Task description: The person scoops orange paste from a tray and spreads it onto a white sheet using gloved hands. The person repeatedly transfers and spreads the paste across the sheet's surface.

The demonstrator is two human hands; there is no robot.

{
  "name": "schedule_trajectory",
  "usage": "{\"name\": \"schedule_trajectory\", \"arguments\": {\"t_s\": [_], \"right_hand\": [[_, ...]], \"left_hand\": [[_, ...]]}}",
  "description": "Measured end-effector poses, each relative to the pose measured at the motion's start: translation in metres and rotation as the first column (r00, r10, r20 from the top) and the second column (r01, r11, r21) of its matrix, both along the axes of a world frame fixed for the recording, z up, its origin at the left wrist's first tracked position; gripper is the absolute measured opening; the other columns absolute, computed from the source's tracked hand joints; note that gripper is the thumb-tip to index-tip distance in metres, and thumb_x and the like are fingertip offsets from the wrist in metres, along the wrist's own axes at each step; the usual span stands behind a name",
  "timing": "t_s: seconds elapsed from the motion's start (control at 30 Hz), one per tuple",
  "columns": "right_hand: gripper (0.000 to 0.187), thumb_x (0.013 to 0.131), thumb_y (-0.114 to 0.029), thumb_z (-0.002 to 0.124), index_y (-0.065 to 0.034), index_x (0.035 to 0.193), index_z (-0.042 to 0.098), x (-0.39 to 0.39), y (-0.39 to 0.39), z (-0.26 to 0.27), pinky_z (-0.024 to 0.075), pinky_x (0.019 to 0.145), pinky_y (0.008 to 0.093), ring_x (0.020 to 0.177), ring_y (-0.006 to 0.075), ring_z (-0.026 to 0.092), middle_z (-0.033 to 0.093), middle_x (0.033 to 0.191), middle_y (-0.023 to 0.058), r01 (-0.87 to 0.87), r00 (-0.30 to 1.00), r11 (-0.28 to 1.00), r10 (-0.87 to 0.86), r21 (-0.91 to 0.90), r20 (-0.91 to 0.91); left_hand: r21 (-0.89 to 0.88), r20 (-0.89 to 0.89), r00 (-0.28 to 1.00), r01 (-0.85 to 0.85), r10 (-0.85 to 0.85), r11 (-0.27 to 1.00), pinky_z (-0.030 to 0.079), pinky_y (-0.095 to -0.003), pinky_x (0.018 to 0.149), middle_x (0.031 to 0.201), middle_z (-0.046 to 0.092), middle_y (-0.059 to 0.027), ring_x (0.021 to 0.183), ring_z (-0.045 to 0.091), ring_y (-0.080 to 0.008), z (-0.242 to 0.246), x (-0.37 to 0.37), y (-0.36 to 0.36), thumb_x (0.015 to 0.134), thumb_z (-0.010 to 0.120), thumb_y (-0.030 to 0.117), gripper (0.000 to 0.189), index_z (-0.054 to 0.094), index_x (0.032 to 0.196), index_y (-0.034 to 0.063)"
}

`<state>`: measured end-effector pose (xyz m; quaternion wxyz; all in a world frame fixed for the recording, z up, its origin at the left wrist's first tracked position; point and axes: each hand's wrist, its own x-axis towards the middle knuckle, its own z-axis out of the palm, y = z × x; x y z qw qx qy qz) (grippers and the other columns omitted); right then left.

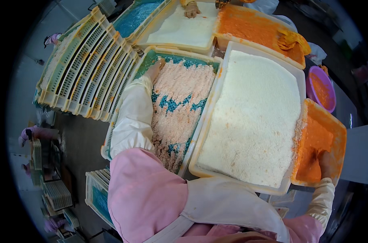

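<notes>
My left hand (157,69) reaches to the far left corner of a shallow plastic tray (218,67). It touches the end of a row of pale, crumb-coated pieces (184,79) laid over a blue-green perforated liner (172,104). Its fingers are too small to make out. At the right, my right hand (325,162) dips into thick orange batter (316,138) in a pale plastic tub (339,145); the batter hides its fingertips. Between my arms lies a large white tub (237,183) of white breadcrumbs (257,112), with clumps scattered along the near part and right edge.
Stacked plastic trays (86,70) rise at the left. Beyond stand another crumb tub (178,33), with a co-worker's hand (191,10) over it, and an orange batter tub (247,25) with a yellow glove (293,41). A purple basin (331,94) sits at right.
</notes>
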<state>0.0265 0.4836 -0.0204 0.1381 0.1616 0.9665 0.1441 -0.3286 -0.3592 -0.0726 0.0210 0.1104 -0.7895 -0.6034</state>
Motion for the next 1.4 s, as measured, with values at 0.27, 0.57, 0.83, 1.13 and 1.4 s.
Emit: {"name": "schedule_trajectory", "arguments": {"t_s": [0.27,0.57,0.83,1.13,1.4], "right_hand": [[0.026,0.083,-0.006,0.055,0.0,0.108,0.057,-0.027,-0.088,0.099,0.0457,0.073,0.0295,0.086,0.0199,0.062,0.065,0.092,0.0107,-0.302,0.742,0.852,-0.071,-0.427,-0.666],[0.019,0.076,0.001,0.055,-0.0071,0.09,0.065,-0.053,-0.246,0.053,0.0453,0.071,0.0307,0.081,0.0235,0.058,0.06,0.085,0.0101,-0.53,0.824,0.486,0.102,-0.695,-0.557],[0.01,0.073,-0.005,0.056,-0.0004,0.079,0.062,-0.013,-0.08,-0.039,0.047,0.062,0.0383,0.071,0.0306,0.061,0.061,0.074,0.019,-0.019,1.0,0.785,0.024,-0.619,-0.001],[0.008,0.073,-0.006,0.059,0.0003,0.068,0.058,0.005,-0.005,-0.035,0.0431,0.049,0.0353,0.058,0.0204,0.06,0.057,0.058,0.0108,-0.256,0.94,0.869,0.121,-0.423,-0.319],[0.008,0.072,-0.006,0.059,-0.0019,0.076,0.065,0.006,-0.036,0.014,0.0434,0.052,0.0302,0.058,0.0152,0.058,0.061,0.062,0.0095,-0.007,0.984,0.662,-0.127,-0.749,-0.122]], "left_hand": [[-0.792,0.218,0.973,0.223,-0.077,0.569,0.041,-0.0308,0.092,0.123,0.055,-0.0111,0.109,0.054,-0.0236,0.065,0.071,0.062,0.091,0.045,0.028,0.041,0.048,0.128,0.0095],[-0.269,0.544,-0.156,0.898,-0.824,-0.348,0.035,-0.0345,0.1,0.124,0.052,-0.0127,0.116,0.048,-0.0275,0.048,0.275,0.276,0.091,0.043,0.03,0.041,0.051,0.122,0.0042],[-0.647,0.592,0.425,0.757,-0.685,-0.09,0.044,-0.0399,0.09,0.128,0.047,-0.0133,0.112,0.051,-0.03,0.081,0.25,0.322,0.086,0.049,0.03,0.048,0.046,0.126,0.0045],[-0.8,0.242,0.649,0.554,-0.721,0.231,0.04,-0.0346,0.096,0.131,0.045,-0.0112,0.115,0.048,-0.0255,0.024,0.271,0.355,0.086,0.052,0.033,0.053,0.041,0.131,0.0074],[-0.378,0.307,0.736,0.676,-0.603,0.632,0.039,-0.0306,0.096,0.126,0.049,-0.0139,0.114,0.048,-0.0252,0.004,0.238,0.364,0.081,0.058,0.019,0.048,0.048,0.126,0.0045]]}}
